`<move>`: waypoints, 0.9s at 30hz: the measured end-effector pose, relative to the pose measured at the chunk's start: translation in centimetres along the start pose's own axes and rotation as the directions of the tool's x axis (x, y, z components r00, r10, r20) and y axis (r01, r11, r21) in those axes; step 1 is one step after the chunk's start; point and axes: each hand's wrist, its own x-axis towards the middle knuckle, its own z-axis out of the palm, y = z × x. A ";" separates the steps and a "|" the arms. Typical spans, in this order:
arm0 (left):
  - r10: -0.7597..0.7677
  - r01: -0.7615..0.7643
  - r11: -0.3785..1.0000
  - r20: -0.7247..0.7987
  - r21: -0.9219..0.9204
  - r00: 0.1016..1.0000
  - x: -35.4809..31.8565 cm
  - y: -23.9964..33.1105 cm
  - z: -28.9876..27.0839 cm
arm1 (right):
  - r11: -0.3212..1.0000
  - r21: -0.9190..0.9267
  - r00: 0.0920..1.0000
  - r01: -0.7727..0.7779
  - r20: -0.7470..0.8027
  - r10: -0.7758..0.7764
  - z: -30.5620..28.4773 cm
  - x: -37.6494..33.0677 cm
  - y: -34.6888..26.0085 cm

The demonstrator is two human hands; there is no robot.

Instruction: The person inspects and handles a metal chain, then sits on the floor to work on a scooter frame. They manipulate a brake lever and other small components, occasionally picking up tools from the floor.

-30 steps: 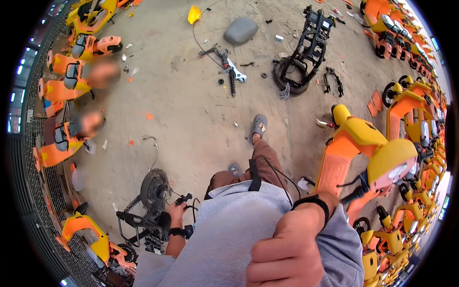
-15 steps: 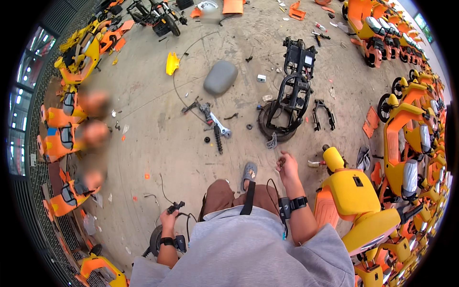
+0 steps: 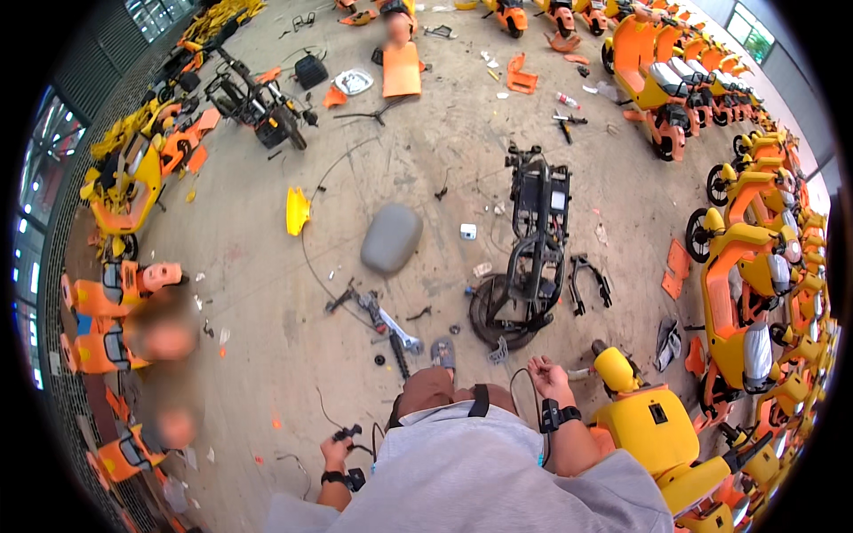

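Head view, looking down at a concrete floor (image 3: pixel 267 293): the left hand (image 3: pixel 336 451) closes around a small black part with thin cables (image 3: pixel 348 435) at the person's hip, likely light and stiff, best gripped by its body, not its wires. Right hand (image 3: pixel 549 377) hangs loosely curled with fingers half spread, holding nothing, near a yellow scooter body (image 3: pixel 653 426). Beyond a sandalled foot (image 3: pixel 443 353) lie a metal bracket (image 3: pixel 386 322), a stripped black frame (image 3: pixel 533 258) and a grey seat cushion (image 3: pixel 391 237). Orange-and-yellow scooters (image 3: pixel 746 266) line the far edge.
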 end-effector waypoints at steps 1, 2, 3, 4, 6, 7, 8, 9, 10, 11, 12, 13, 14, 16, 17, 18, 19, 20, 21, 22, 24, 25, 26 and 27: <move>-0.078 0.080 0.994 0.029 -0.072 0.997 0.2 0.3 0.3 | 0.999 -0.018 1.000 -0.027 -0.009 0.026 1.1 0.9 -0.8; -0.088 0.091 0.995 0.058 -0.048 0.994 1.0 1.0 0.5 | 0.999 -0.045 1.000 -0.008 -0.021 0.007 2.7 1.7 -1.1; -0.105 0.108 0.993 0.056 -0.044 0.993 1.4 1.4 0.7 | 0.997 -0.074 0.999 0.010 -0.033 -0.012 4.4 2.4 -1.5; -0.122 0.124 0.992 0.063 -0.036 0.991 2.0 2.3 1.4 | 0.995 -0.099 0.998 0.035 -0.048 -0.040 5.8 2.7 -2.3; -0.165 0.162 0.986 0.100 0.036 0.981 3.1 4.3 1.8 | 0.994 -0.084 0.996 0.073 -0.037 -0.076 9.0 2.4 -2.7; -0.209 0.192 0.974 0.151 0.119 0.966 3.4 6.3 2.2 | 0.993 -0.081 0.996 0.084 -0.032 -0.087 10.9 2.3 -2.9; -0.193 0.175 0.977 0.144 0.123 0.971 4.4 7.6 2.7 | 0.993 -0.072 0.995 0.099 -0.008 -0.099 13.0 2.7 -2.9; -0.177 0.160 0.979 0.137 0.127 0.975 5.3 8.7 3.3 | 0.991 -0.092 0.995 0.093 -0.015 -0.094 14.6 3.0 -2.8; -0.166 0.149 0.980 0.128 0.135 0.978 6.1 9.9 3.8 | 0.993 -0.097 0.997 0.073 -0.006 -0.074 15.8 3.6 -2.7; -0.120 0.114 0.992 0.121 0.059 0.985 7.2 11.1 4.4 | 0.993 -0.104 0.999 0.053 0.002 -0.053 17.1 4.3 -2.8; -0.098 0.095 0.995 0.114 0.034 0.989 8.2 12.5 5.0 | 0.993 -0.110 0.999 0.033 0.010 -0.032 18.4 5.1 -2.9; -0.077 0.076 0.997 0.110 0.013 0.991 9.1 14.6 5.9 | 0.988 -0.153 0.999 0.035 0.001 -0.036 19.4 6.3 -2.9; -0.057 0.058 0.998 0.113 -0.008 0.992 9.8 17.1 7.1 | 0.987 -0.159 0.999 0.026 -0.016 -0.029 20.3 7.5 -3.0; -0.017 0.028 0.997 0.148 -0.066 0.989 11.3 22.3 9.4 | 0.986 -0.164 0.999 0.007 -0.038 -0.013 22.6 10.2 -3.4; -0.005 0.023 0.995 0.176 -0.101 0.984 12.3 25.1 10.6 | 0.990 -0.142 0.999 -0.009 -0.038 0.004 24.2 11.3 -3.6; 0.008 0.020 0.991 0.206 -0.133 0.979 13.3 27.9 11.9 | 0.990 -0.141 1.000 -0.012 -0.007 0.011 24.8 13.2 -3.7; -0.007 0.036 0.992 0.234 -0.118 0.972 14.2 31.2 13.1 | 0.990 -0.133 0.999 -0.043 -0.003 0.043 26.8 14.6 -4.1; 0.023 0.007 0.993 0.251 -0.117 0.968 14.9 34.5 14.4 | 0.990 -0.120 0.997 -0.073 -0.005 0.073 28.6 15.5 -4.1; 0.053 -0.023 0.993 0.271 -0.113 0.961 15.5 37.8 16.1 | 0.989 -0.136 0.998 -0.067 -0.016 0.065 30.3 16.9 -4.3; 0.075 -0.047 0.994 0.292 -0.101 0.954 15.9 41.2 17.7 | 0.989 -0.135 0.998 -0.055 -0.019 0.053 31.7 18.1 -4.4; 0.087 -0.082 0.996 0.353 -0.029 0.931 17.7 47.8 21.3 | 0.989 -0.142 0.999 -0.034 -0.040 0.029 33.9 20.3 -4.9; 0.116 -0.120 0.993 0.403 -0.014 0.908 18.2 51.2 23.0 | 0.988 -0.145 0.999 -0.043 -0.029 0.040 35.5 20.6 -5.5; 0.173 -0.207 0.978 0.420 0.035 0.891 19.1 54.3 24.9 | 0.990 -0.134 0.999 -0.033 -0.021 0.031 36.6 21.2 -6.1; 0.229 -0.294 0.952 0.443 0.081 0.867 19.9 57.3 27.1 | 0.992 -0.122 1.000 -0.024 -0.012 0.022 37.6 21.9 -6.8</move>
